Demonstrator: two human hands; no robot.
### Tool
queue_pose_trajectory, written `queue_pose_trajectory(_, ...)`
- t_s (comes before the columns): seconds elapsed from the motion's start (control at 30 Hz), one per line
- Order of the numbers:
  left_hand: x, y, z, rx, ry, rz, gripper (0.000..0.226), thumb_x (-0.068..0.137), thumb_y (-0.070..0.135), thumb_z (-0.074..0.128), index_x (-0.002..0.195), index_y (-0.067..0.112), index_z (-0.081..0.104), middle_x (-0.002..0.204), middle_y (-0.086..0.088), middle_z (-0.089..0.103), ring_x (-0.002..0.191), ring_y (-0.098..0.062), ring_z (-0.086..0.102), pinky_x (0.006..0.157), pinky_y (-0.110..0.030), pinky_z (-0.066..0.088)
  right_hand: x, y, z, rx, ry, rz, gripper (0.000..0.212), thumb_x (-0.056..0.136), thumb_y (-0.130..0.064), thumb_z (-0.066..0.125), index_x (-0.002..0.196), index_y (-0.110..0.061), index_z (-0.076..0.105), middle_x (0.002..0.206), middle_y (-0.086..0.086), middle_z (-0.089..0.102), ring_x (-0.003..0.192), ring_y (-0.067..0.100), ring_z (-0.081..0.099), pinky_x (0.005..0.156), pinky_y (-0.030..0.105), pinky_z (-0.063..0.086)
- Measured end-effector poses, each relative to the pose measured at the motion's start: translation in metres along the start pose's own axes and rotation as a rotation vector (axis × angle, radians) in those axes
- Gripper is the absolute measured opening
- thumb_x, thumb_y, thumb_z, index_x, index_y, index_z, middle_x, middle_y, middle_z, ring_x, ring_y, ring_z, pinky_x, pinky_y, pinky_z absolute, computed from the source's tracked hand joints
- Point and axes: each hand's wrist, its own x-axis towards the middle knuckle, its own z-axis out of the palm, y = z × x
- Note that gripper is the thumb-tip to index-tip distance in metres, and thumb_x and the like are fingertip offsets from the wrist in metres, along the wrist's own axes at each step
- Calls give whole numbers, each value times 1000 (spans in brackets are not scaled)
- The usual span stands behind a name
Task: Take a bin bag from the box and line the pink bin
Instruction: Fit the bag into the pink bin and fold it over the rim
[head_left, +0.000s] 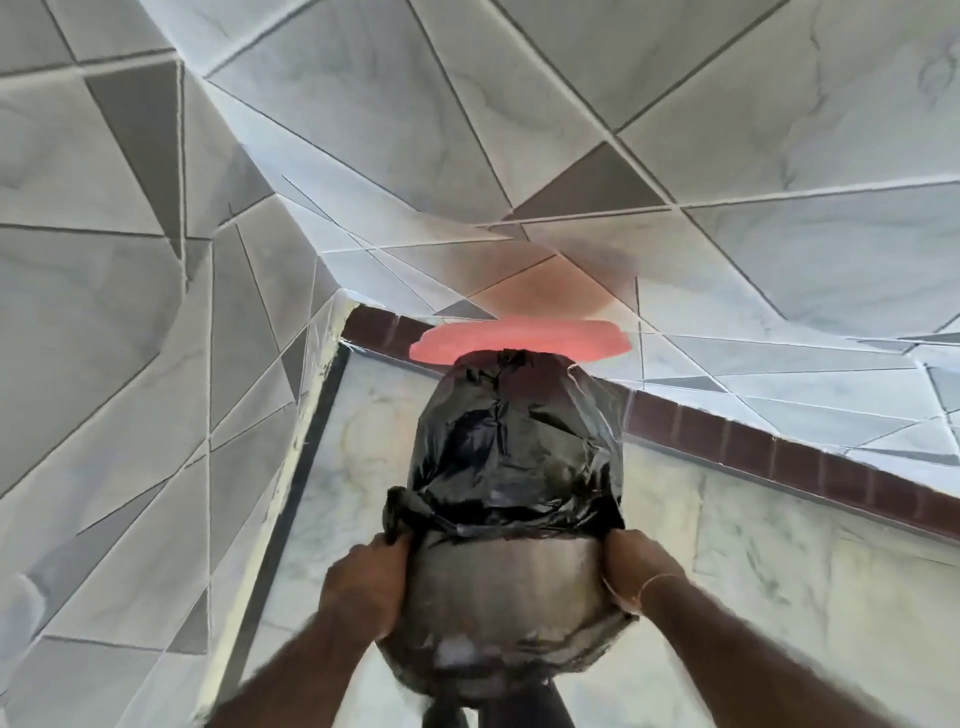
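Note:
A black bin bag (509, 452) is wrapped around a rounded body in the middle of the head view. Beyond its far end a pink part of the bin (519, 343) shows as a flat pink strip; the rest of the bin is hidden by the plastic. My left hand (369, 587) grips a bunched fold of the bag on its left side. My right hand (639, 571), with a thin bracelet on its wrist, grips the bag's edge on the right. The near part of the bag is stretched smooth and looks grey. No box is in view.
Grey and white tiled walls (130, 312) meet in a corner close behind the bin. A dark red tile band (779, 452) runs along the foot of the right wall. Pale marble floor (753, 545) lies below.

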Motion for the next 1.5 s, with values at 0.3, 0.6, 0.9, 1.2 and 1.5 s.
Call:
queue_pose_trajectory(0.3, 0, -29, 44, -180, -355, 49, 46, 85, 42, 38, 130, 40, 44, 125, -1, 63, 112, -24, 61, 92, -36, 50, 33, 46, 42, -22, -301, -19, 46, 82, -28, 44, 120, -6, 58, 123, 16, 64, 114, 33, 62, 91, 31, 50)
queue_pose_trajectory(0.6, 49, -20, -50, -626, 351, -120, 64, 77, -2, 53, 139, 14, 41, 120, -10, 55, 115, -31, 53, 97, -40, 44, 54, 18, -71, 444, 529, -51, 45, 83, -34, 40, 92, -1, 68, 92, 25, 72, 89, 43, 66, 79, 41, 51)
queue_pose_trajectory(0.9, 71, 15, -66, -727, 583, -31, 76, 78, -7, 57, 147, 10, 29, 150, -9, 38, 135, -26, 38, 109, -29, 28, 125, 38, -46, 543, 394, 13, 43, 76, -42, 47, 115, -26, 55, 110, 17, 68, 103, 44, 63, 88, 53, 53)
queue_pose_trajectory(1.2, 69, -2, -24, -561, 506, -125, 84, 75, -1, 55, 149, 14, 18, 151, -8, 30, 122, -41, 49, 94, -54, 47, 81, 27, -43, 192, 234, 88, 44, 79, -20, 53, 122, -11, 49, 117, 24, 62, 103, 45, 61, 85, 45, 51)
queue_pose_trajectory(1.5, 116, -3, -44, -518, 399, -137, 100, 73, 0, 58, 152, 16, -2, 148, -16, 28, 120, -46, 47, 96, -56, 44, 114, 17, -65, 303, 307, 17, 42, 73, -15, 63, 114, -6, 56, 107, 25, 68, 98, 43, 65, 80, 42, 53)
